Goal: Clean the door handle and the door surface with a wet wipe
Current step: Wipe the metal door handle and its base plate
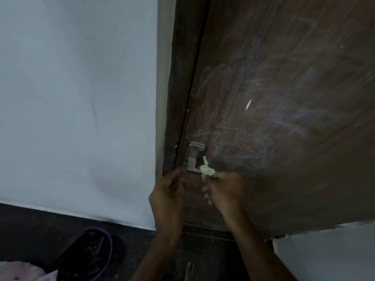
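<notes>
A dark brown wooden door (274, 94) fills the right half of the view, smeared with pale chalky streaks. Its metal handle plate (194, 158) sits near the door's left edge. My right hand (224, 189) pinches a crumpled pale green wet wipe (207, 169) just right of the plate's lower corner. My left hand (168, 189) hovers below and left of the handle with loosely curled fingers, holding nothing.
A white wall (77, 98) stands left of the dark door frame (178, 88). On the dark floor at lower left is a purple-rimmed bin (91, 256) lined with a black bag. A bare foot (190, 270) shows at the bottom.
</notes>
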A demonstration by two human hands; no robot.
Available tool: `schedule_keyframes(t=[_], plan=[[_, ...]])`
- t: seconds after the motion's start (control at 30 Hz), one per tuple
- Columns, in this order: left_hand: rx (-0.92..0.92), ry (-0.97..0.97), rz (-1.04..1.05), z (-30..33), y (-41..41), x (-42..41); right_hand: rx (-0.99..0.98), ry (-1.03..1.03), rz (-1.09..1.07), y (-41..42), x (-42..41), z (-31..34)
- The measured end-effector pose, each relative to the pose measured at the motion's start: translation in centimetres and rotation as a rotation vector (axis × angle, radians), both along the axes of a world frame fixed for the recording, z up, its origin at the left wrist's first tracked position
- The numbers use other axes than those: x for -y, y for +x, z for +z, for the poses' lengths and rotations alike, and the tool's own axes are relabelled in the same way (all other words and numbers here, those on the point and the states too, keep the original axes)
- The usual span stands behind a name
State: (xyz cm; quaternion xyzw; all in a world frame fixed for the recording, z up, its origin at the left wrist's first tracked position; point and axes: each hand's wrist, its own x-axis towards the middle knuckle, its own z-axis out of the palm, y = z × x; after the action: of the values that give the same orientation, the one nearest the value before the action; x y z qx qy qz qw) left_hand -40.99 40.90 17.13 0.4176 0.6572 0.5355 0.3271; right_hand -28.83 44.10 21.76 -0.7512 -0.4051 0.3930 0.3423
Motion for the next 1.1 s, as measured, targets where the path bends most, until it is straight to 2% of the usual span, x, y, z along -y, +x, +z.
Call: schedule_keyframes(t=[0.1,0.23,0.5,0.63,0.73,0.87,1.0,1.1], plan=[[0.031,0.029,0.054,0.7,-0.5,0.0,0.306,-0.002,0.185,-2.8,-0.8,-0.7],[-0.031,0.062,0.069,1.3,-0.9,0.0,0.461,0.080,0.323,-6.1,-1.4,-1.4],[-0.021,0.037,-0.004,0.7,-1.4,0.2,0.449,0.043,0.047,-1.1,0.5,-2.1],[-0.051,0.037,-0.037,0.9,-0.6,0.2,0.432,0.081,0.241,-4.6,-0.6,-1.8],[-0.047,0.057,-0.017,1.2,-0.7,0.1,0.384,0.129,0.255,-4.6,-0.8,-1.5],[-0.025,0.044,-0.011,0.7,-1.2,0.0,0.583,0.119,0.276,-0.9,0.4,-1.0],[0.002,0.029,-0.034,0.5,-0.5,0.1,0.699,0.194,0.353,0.4,0.5,-0.2],[0.007,0.040,-0.044,0.6,-0.2,0.2,0.649,0.295,0.434,-0.3,-0.5,0.1]])
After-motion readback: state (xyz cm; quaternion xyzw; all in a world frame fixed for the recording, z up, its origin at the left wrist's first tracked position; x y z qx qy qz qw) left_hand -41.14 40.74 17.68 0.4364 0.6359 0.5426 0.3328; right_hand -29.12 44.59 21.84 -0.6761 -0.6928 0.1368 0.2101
